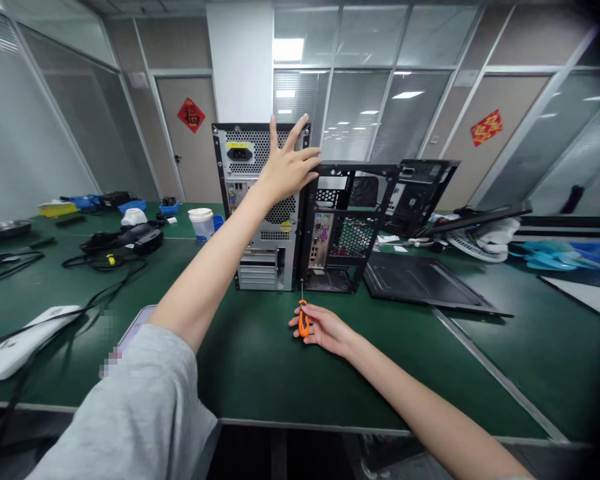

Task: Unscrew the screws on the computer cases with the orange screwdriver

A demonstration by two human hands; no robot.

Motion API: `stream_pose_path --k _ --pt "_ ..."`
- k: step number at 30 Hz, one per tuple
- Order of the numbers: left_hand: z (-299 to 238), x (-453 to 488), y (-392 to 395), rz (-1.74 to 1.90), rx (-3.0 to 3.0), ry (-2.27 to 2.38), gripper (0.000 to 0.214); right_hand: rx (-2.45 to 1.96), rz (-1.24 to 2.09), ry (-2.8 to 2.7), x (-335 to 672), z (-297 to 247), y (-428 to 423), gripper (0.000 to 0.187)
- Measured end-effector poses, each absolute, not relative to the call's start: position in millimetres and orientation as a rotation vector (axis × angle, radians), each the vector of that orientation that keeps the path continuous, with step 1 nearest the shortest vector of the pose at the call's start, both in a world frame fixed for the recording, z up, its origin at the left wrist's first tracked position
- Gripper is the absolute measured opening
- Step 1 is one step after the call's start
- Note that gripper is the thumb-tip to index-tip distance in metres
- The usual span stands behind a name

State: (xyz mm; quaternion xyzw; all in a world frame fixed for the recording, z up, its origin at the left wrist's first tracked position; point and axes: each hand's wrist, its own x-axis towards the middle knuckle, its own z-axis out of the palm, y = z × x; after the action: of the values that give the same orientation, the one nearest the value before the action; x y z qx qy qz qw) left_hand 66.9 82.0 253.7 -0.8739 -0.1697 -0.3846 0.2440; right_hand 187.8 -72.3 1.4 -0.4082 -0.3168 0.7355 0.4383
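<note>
A silver-backed computer case (260, 277) stands upright on the green table, its rear panel facing me. Spread across its upper right edge is my left hand (289, 168), fingers apart and resting against the case. Right beside it stands a black computer case (351, 250) with a port panel and a mesh vent. My right hand (325, 328) grips an orange and black screwdriver (304, 320) by its handle, low in front of the two cases. The screwdriver's shaft points away from me, its tip at the bottom left corner of the black case.
A flat black panel (430, 283) lies to the right, with another black case (413, 197) behind it. On the left are a white bucket (201, 223), tangled black cables (100, 287), a white phone-shaped object (25, 343) and a partly covered purple phone (135, 327).
</note>
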Motion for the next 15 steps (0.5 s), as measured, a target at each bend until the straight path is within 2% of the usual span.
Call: stream_pose_path --k 8,15 --pt "250.4 69.9 88.4 -1.067 -2.357 -0.47 0.023 -1.006 1.888 -0.65 185.1 4.9 -73.1 0.014" --pt "247.6 71.8 88.7 -1.099 -2.367 -0.481 0.026 -1.116 1.784 -0.661 178.9 7.2 -75.5 0.017"
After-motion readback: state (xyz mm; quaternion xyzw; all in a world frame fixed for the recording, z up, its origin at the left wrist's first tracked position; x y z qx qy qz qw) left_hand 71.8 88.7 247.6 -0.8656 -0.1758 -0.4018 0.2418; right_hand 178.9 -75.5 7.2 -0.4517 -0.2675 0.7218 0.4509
